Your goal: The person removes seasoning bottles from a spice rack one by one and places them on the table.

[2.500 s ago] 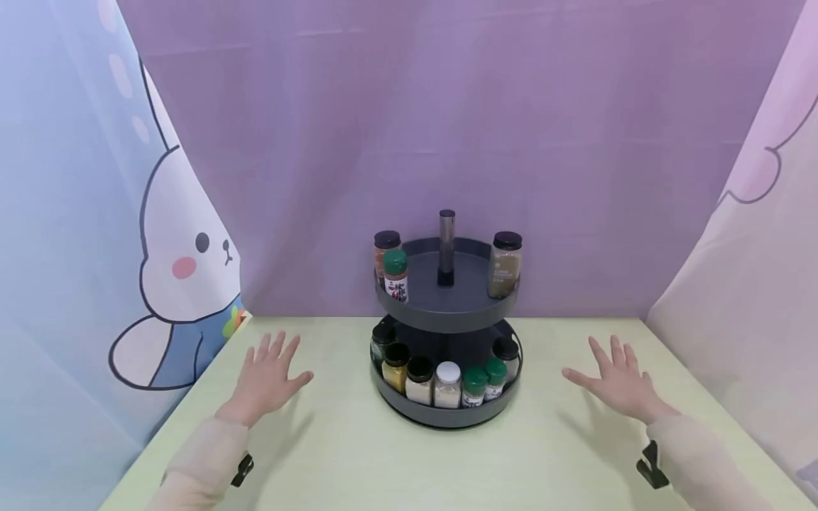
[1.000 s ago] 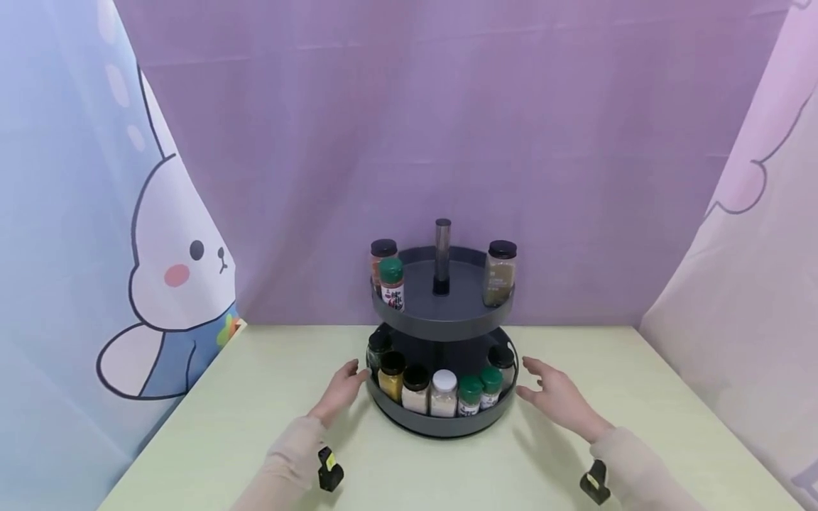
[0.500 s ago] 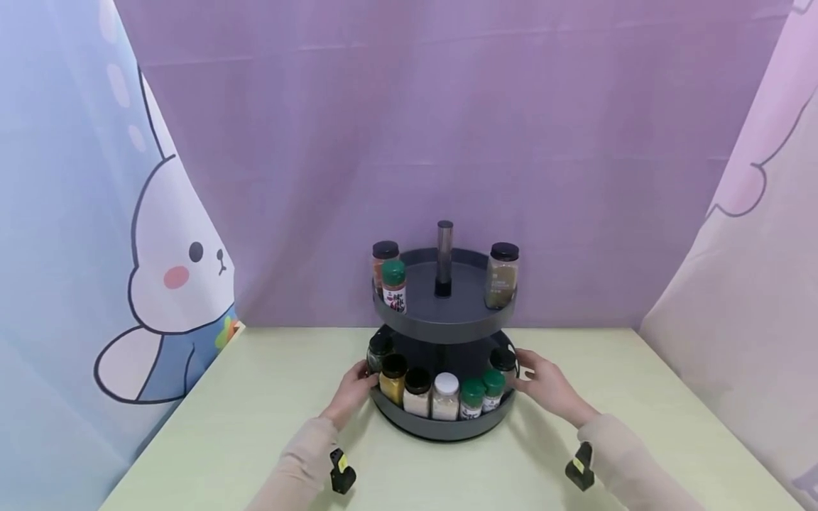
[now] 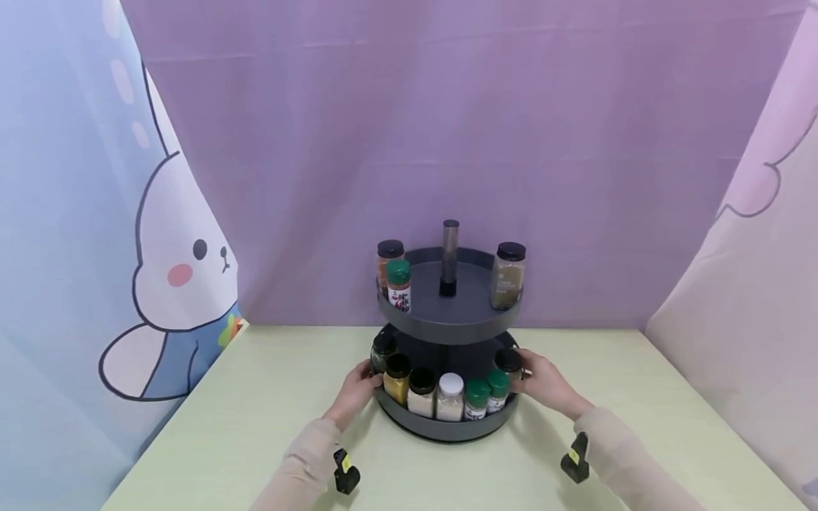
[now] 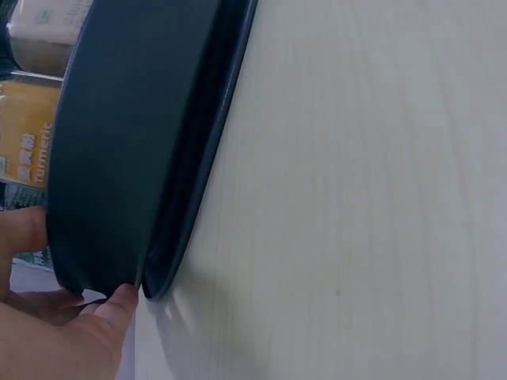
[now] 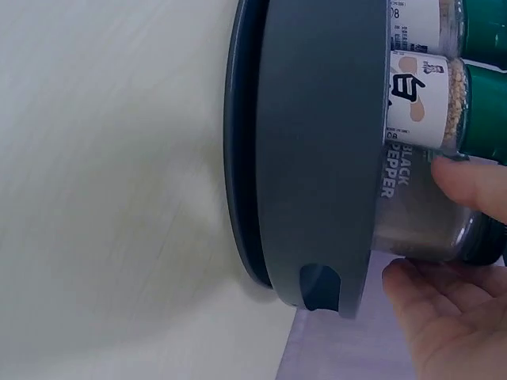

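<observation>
A dark grey two-tier spice turntable point(image 4: 441, 428) stands on the table, seen in the head view. At its left side my left hand point(image 4: 353, 394) grips the lower tray, thumb over the rim point(image 5: 103, 158) and fingers against its outer wall. My right hand point(image 4: 551, 387) holds a black pepper jar point(image 6: 420, 210) at the lower tray's right end, thumb on one side and fingers on the other. The jar still sits within the tray, its black lid point(image 4: 508, 359) up. Beside it are two green-capped shakers point(image 4: 476, 402). A turmeric jar point(image 5: 24, 134) is near my left thumb.
More jars line the lower tray, among them a white-lidded one point(image 4: 450, 397). On the upper tray point(image 4: 447, 331) stand a green-capped bottle point(image 4: 399, 287) and two black-lidded jars, one at right point(image 4: 508, 277). A purple curtain point(image 4: 319, 177) hangs behind the pale table point(image 4: 287, 376).
Both hands have come inward from the table's sides to the turntable. The left has taken hold of the lower tray, the right of the black pepper jar. The turntable looks unturned.
</observation>
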{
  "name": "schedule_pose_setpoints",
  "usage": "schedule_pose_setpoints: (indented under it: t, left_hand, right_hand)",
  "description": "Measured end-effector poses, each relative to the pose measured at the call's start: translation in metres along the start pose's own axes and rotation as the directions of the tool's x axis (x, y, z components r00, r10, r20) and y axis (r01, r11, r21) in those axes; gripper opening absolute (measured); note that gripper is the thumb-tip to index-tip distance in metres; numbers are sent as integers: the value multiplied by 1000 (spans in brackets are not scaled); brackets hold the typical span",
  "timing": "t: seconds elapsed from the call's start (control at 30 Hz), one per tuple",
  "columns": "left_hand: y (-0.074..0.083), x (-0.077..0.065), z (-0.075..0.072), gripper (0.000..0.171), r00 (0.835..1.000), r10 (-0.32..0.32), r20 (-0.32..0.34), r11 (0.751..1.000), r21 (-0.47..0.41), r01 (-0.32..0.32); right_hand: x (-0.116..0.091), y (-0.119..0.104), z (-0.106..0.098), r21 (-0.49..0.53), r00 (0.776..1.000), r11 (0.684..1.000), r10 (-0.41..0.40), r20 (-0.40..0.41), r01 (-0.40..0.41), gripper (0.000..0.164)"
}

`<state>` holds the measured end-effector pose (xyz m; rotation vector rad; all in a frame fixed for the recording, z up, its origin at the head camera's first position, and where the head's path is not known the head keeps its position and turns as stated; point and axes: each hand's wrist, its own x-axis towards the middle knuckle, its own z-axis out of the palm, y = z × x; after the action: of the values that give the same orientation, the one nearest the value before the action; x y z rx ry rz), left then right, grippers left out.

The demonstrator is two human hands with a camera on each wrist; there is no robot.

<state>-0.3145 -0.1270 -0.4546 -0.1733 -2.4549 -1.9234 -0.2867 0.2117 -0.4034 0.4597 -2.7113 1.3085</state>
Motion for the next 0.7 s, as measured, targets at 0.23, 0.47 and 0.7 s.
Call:
schedule_pose_setpoints:
  t: [0.23, 0.47, 0.7]
  left_hand:
    - [2, 0, 0, 52, 999, -26, 23, 999, -35, 27]
    - [-2, 2, 1, 52, 1000, -17, 4, 998, -52, 17]
    - [-7, 2, 1, 51, 1000, 13, -16, 997, -72, -14]
  right_hand:
    - [5, 7, 0, 76, 998, 997, 30, 54, -34, 56]
    - [9, 14, 0, 104, 994, 993, 43, 99, -53, 56]
    - [13, 17, -1, 81, 989, 995, 38, 140, -50, 52]
